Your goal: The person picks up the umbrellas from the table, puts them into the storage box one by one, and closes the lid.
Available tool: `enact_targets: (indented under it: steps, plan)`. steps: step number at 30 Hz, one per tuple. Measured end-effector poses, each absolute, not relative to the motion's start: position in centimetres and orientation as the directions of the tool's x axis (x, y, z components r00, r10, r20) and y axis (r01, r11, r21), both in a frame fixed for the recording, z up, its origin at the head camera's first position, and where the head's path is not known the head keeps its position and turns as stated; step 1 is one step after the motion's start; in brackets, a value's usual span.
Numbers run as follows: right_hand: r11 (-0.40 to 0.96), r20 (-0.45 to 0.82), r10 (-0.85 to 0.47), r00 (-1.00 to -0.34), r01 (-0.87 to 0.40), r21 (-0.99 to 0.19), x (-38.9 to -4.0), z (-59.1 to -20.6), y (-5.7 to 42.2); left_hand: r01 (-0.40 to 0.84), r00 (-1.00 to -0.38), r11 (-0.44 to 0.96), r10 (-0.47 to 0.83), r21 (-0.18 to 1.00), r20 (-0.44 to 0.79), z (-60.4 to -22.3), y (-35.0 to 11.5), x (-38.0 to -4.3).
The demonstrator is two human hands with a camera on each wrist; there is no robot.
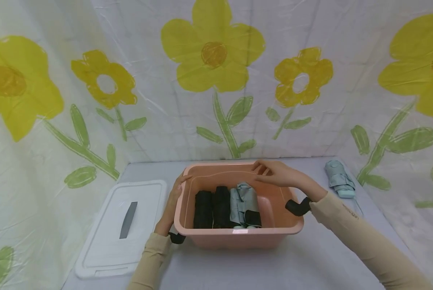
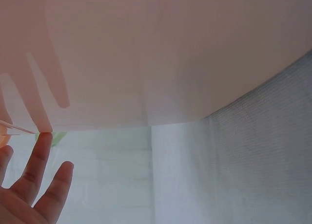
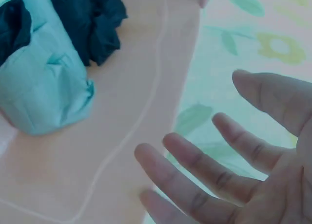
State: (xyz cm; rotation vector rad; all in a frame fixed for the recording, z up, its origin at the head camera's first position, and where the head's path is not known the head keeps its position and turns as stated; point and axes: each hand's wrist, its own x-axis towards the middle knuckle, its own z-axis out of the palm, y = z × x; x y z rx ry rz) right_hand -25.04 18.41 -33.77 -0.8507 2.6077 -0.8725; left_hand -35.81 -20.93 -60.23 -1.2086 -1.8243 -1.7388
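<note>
A pink plastic bin (image 1: pixel 238 238) stands in the middle of the table in the head view. My left hand (image 1: pixel 174 200) rests against its left rim, the fingers spread along the outer wall in the left wrist view. Over the back right part of the bin is my right hand (image 1: pixel 278 173), fingers apart and holding nothing; the right wrist view shows its palm. Inside the bin, two black rolled fabric bundles (image 1: pixel 212 207) lie side by side. To their right are light blue folded umbrellas (image 1: pixel 243 199), with a black patch of fabric at the near end.
A white lid (image 1: pixel 107 225) with a grey handle (image 1: pixel 128 220) lies left of the bin. Another light blue folded umbrella (image 1: pixel 339 177) with a cord lies at the table's back right. A flower-printed curtain (image 1: pixel 151 133) hangs behind the table.
</note>
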Motion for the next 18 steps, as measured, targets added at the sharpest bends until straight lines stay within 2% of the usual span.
enact_targets:
  steps: [1,2,3,5,6,7,8,9,11,13,14,16,18]
  plan:
    - [0.645,-0.045,-0.593,-0.804,-0.441,-0.624,-24.9,-33.6,18.7,0.800,-0.527,-0.108,0.341,0.590,0.778,-61.6,-21.4,-37.4]
    - [0.643,-0.033,-0.581,-0.814,-0.433,-0.632,-24.9,-33.5,18.9,0.773,-0.566,-0.106,0.334,0.626,0.754,-60.7,-21.2,-36.3]
    - [0.642,-0.022,-0.568,-0.823,-0.426,-0.638,-24.8,-33.4,19.3,0.771,-0.572,-0.093,0.330,0.629,0.751,-60.5,-21.1,-36.1]
    - [0.630,0.003,-0.547,-0.837,-0.414,-0.657,-24.8,-33.2,20.0,0.780,-0.559,-0.103,0.327,0.617,0.762,-59.3,-20.7,-35.2]
    - [0.629,0.013,-0.534,-0.845,-0.408,-0.661,-24.8,-33.1,20.3,0.800,-0.529,-0.115,0.328,0.589,0.782,-58.5,-20.4,-34.8]
    - [0.626,0.027,-0.524,-0.851,-0.406,-0.666,-24.8,-33.0,20.7,0.795,-0.548,-0.086,0.324,0.600,0.772,-57.4,-20.0,-33.7]
    - [0.625,0.042,-0.513,-0.858,-0.406,-0.666,-24.8,-32.9,21.1,0.808,-0.521,-0.106,0.330,0.579,0.787,-57.7,-20.1,-34.2]
    - [0.630,0.056,-0.499,-0.865,-0.406,-0.662,-24.8,-32.9,21.5,0.852,-0.451,-0.110,0.343,0.512,0.824,-59.9,-20.8,-36.7]
    - [0.644,0.082,-0.466,-0.881,-0.401,-0.652,-24.9,-33.0,22.3,0.864,-0.419,-0.127,0.355,0.487,0.836,-63.5,-22.0,-40.1]
    - [0.656,0.108,-0.432,-0.895,-0.394,-0.643,-24.9,-33.1,23.1,0.860,-0.425,-0.124,0.361,0.495,0.830,-67.9,-23.4,-43.8]
    - [0.659,0.122,-0.418,-0.900,-0.393,-0.641,-24.8,-33.2,23.5,0.871,-0.397,-0.141,0.365,0.471,0.842,-71.0,-24.3,-46.6]
    - [0.662,0.158,-0.392,-0.906,-0.397,-0.636,-24.7,-33.4,24.3,0.848,-0.448,-0.117,0.365,0.517,0.816,-74.9,-25.5,-49.3]
    - [0.659,0.199,-0.372,-0.907,-0.409,-0.631,-24.7,-33.7,25.0,0.849,-0.455,-0.094,0.369,0.519,0.810,-77.7,-26.4,-51.4]
